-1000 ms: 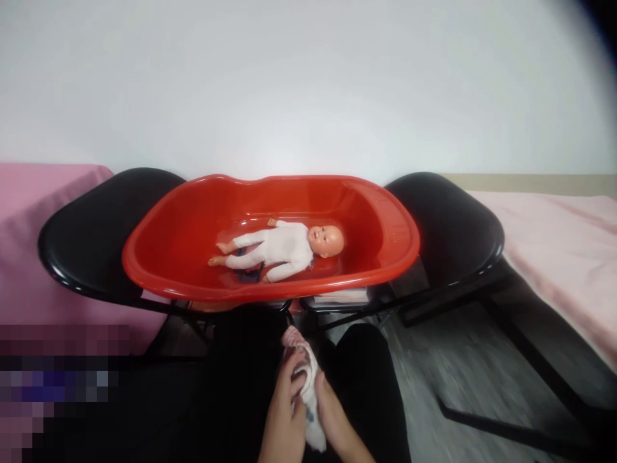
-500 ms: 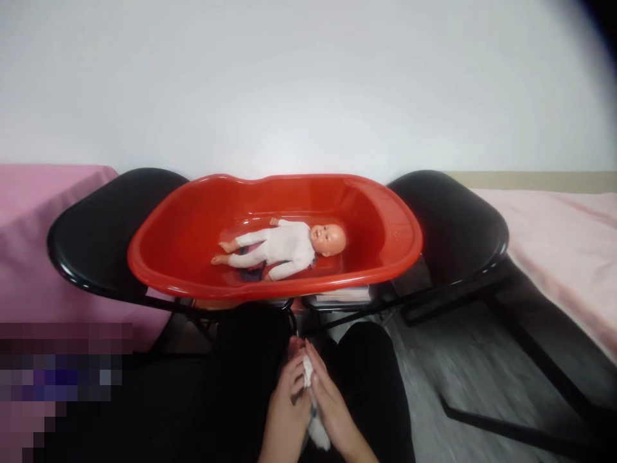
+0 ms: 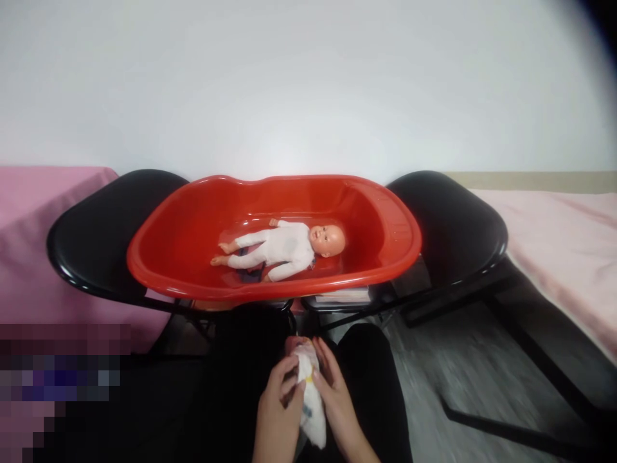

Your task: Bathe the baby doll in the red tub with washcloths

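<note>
Above my lap, both hands have hold of a crumpled white cloth (image 3: 313, 415) with yellow and blue printed patches. My left hand (image 3: 280, 399) grips its left side with bent fingers, and my right hand (image 3: 335, 386) grips the right side, thumb on top. Something pinkish shows at the cloth's far end, too small to make out. Beyond my knees a baby doll (image 3: 289, 245) with a white cloth body lies face up inside a red baby bathtub (image 3: 393, 222), its head to the right. Neither hand touches the doll or the tub.
Black chairs (image 3: 96, 238) support the tub's left end and, as a second black chair (image 3: 457, 225), its right end. Pink-covered surfaces (image 3: 38, 257) flank them. White papers or books (image 3: 342, 296) lie below the tub's front rim. Behind stands a white wall (image 3: 308, 83).
My hands have moved slightly apart, and more of the white cloth shows between them, with its yellow and blue print now visible. The doll and tub stay put.
</note>
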{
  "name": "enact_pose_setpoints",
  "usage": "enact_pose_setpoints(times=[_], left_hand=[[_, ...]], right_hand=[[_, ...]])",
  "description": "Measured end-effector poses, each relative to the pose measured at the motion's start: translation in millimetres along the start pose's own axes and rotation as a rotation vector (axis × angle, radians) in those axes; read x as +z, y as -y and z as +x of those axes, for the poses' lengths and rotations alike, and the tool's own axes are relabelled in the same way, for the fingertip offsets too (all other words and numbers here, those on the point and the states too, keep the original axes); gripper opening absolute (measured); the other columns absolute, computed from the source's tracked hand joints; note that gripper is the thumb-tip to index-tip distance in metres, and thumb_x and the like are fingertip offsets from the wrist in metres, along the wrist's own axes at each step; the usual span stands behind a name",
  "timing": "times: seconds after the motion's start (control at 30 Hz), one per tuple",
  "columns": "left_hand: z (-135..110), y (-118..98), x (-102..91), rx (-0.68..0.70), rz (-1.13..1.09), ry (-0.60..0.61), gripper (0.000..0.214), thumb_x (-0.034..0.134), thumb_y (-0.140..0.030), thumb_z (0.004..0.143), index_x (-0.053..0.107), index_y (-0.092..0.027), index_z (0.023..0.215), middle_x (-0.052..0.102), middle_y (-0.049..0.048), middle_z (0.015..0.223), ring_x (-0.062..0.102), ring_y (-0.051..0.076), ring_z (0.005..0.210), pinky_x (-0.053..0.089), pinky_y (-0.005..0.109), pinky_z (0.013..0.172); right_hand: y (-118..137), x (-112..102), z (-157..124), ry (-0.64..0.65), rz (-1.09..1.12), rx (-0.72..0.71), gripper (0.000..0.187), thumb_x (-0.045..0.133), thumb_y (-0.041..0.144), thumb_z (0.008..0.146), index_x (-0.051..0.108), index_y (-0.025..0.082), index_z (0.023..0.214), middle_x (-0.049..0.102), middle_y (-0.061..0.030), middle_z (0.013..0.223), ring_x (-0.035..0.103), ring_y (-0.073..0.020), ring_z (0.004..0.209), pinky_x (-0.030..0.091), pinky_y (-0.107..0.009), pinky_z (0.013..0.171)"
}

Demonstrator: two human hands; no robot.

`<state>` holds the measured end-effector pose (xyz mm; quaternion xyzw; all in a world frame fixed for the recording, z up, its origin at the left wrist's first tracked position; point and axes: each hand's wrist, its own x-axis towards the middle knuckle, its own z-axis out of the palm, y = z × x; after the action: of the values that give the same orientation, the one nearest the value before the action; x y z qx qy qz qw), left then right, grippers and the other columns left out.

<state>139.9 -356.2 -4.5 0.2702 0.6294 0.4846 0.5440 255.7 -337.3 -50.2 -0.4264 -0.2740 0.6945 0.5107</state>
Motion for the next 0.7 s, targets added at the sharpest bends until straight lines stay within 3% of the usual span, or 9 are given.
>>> enact_pose_setpoints(times=[0.07, 0.17, 0.23, 0.33, 0.4, 0.47, 0.57, 0.63, 0.7], left_hand=[[-4, -11, -0.2, 0.037, 0.022, -0.030, 0.046, 0.068, -0.033, 0.075, 0.055, -0.021, 0.117, 0.062, 0.0115, 0.123, 0.066, 0.025, 0.101, 0.055, 0.032, 0.079], [-8, -21, -0.9, 0.151, 0.064, -0.092, 0.039, 0.064, -0.033, 0.077, 0.057, -0.022, 0.114, 0.059, 0.0095, 0.123, 0.067, 0.022, 0.094, 0.055, 0.031, 0.076], [-9, -23, -3.0, 0.267, 0.162, -0.132, 0.033, 0.064, -0.030, 0.077, 0.062, -0.022, 0.109, 0.056, 0.0082, 0.122, 0.066, 0.020, 0.093, 0.055, 0.032, 0.080], [-9, -22, -9.1, 0.416, 0.352, -0.147, 0.027, 0.060, -0.028, 0.080, 0.067, -0.023, 0.105, 0.056, 0.0077, 0.120, 0.062, 0.022, 0.103, 0.054, 0.036, 0.086], [-8, -23, -14.4, 0.479, 0.481, -0.073, 0.025, 0.057, -0.026, 0.083, 0.067, -0.025, 0.106, 0.058, 0.0070, 0.120, 0.060, 0.022, 0.109, 0.053, 0.038, 0.091], [-7, -27, -19.8, 0.516, 0.607, 0.027, 0.027, 0.053, -0.023, 0.086, 0.066, -0.027, 0.109, 0.062, 0.0049, 0.119, 0.061, 0.020, 0.110, 0.053, 0.037, 0.094], [-6, -34, -26.8, 0.577, 0.746, 0.147, 0.032, 0.048, -0.019, 0.090, 0.063, -0.029, 0.117, 0.064, 0.0020, 0.119, 0.062, 0.017, 0.109, 0.052, 0.032, 0.096], [-5, -38, -29.9, 0.637, 0.786, 0.203, 0.034, 0.046, -0.018, 0.091, 0.061, -0.030, 0.119, 0.064, 0.0009, 0.120, 0.062, 0.015, 0.110, 0.052, 0.030, 0.097], [-3, -40, -31.6, 0.685, 0.809, 0.237, 0.035, 0.044, -0.017, 0.093, 0.060, -0.030, 0.121, 0.065, 0.0006, 0.119, 0.062, 0.014, 0.109, 0.052, 0.028, 0.097]], right_hand=[[1, -1, 2, -0.062, 0.053, 0.107, 0.062, 0.071, 0.046, 0.078, 0.051, 0.029, 0.135, 0.054, -0.0089, 0.139, 0.052, -0.0265, 0.126, 0.038, -0.047, 0.108], [9, 1, 1, 0.044, 0.144, 0.236, 0.062, 0.069, 0.044, 0.080, 0.051, 0.024, 0.135, 0.063, -0.0121, 0.125, 0.063, -0.0278, 0.111, 0.046, -0.047, 0.098], [15, 3, 0, 0.081, 0.210, 0.216, 0.070, 0.076, 0.037, 0.075, 0.048, 0.024, 0.139, 0.067, -0.0108, 0.117, 0.065, -0.0265, 0.105, 0.047, -0.044, 0.096], [22, -1, -1, 0.028, 0.286, 0.117, 0.091, 0.080, 0.026, 0.069, 0.032, 0.033, 0.147, 0.068, -0.0066, 0.114, 0.066, -0.0254, 0.104, 0.048, -0.044, 0.093], [26, -7, -3, 0.009, 0.279, 0.086, 0.086, 0.080, 0.026, 0.068, 0.039, 0.035, 0.143, 0.068, -0.0059, 0.117, 0.065, -0.0257, 0.106, 0.049, -0.043, 0.092], [32, -13, -6, 0.008, 0.170, 0.083, 0.069, 0.081, 0.028, 0.066, 0.056, 0.031, 0.130, 0.069, -0.0067, 0.115, 0.065, -0.0260, 0.104, 0.050, -0.040, 0.090], [48, -19, -13, -0.017, -0.209, 0.011, 0.051, 0.080, 0.027, 0.065, 0.069, 0.026, 0.115, 0.069, -0.0078, 0.115, 0.063, -0.0276, 0.107, 0.049, -0.039, 0.093], [59, -19, -19, -0.052, -0.518, -0.112, 0.043, 0.077, 0.025, 0.069, 0.071, 0.025, 0.112, 0.068, -0.0077, 0.115, 0.060, -0.0273, 0.110, 0.048, -0.038, 0.096], [67, -18, -25, -0.066, -0.754, -0.277, 0.032, 0.070, 0.024, 0.077, 0.072, 0.025, 0.109, 0.069, -0.0072, 0.107, 0.063, -0.0235, 0.102, 0.051, -0.032, 0.089]])
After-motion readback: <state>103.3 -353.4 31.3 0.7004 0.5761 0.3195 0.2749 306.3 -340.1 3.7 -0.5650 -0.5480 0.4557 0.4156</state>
